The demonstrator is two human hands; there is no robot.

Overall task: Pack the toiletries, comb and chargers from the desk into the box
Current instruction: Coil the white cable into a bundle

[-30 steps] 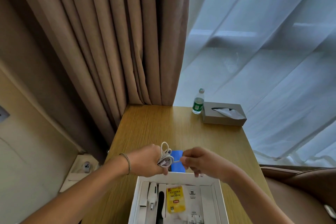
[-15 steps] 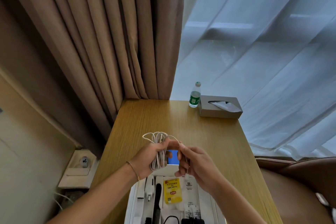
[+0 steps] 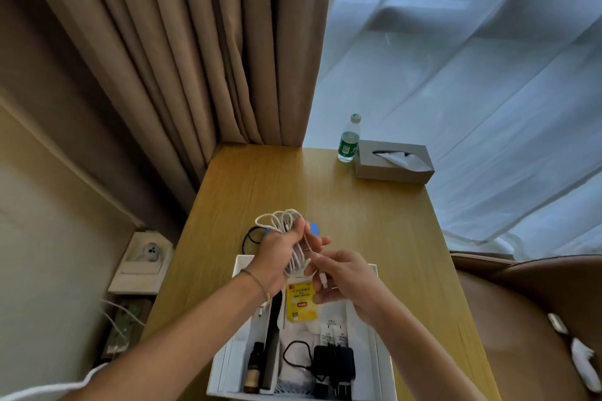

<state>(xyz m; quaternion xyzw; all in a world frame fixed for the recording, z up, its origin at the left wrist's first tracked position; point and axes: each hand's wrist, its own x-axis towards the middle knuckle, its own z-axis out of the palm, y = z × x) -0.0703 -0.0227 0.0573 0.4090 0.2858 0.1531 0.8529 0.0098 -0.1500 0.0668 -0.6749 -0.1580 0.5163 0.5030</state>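
Above the far end of the white box point(image 3: 228, 365), the left hand point(image 3: 277, 257) grips a bundle of white cable point(image 3: 286, 225), fingers curled round the loops. The right hand point(image 3: 345, 280) pinches the loose plug end just beside it. A second ago the coil was smaller and tighter in the fist; now its loops stand taller, so the winding looks nearly finished and the cable seems about ready to go in. Inside the box already lie a black comb point(image 3: 273, 335), a small brown bottle point(image 3: 254, 368), a yellow sachet point(image 3: 299, 301) and a black charger point(image 3: 332, 365) with its cord. A blue item point(image 3: 314, 228) and a black cord point(image 3: 252, 238) sit on the desk point(image 3: 374, 221) just beyond the hands. Far right stand a water bottle point(image 3: 349, 138) and tissue box point(image 3: 391, 169), well apart. Free space in the box looks tight.
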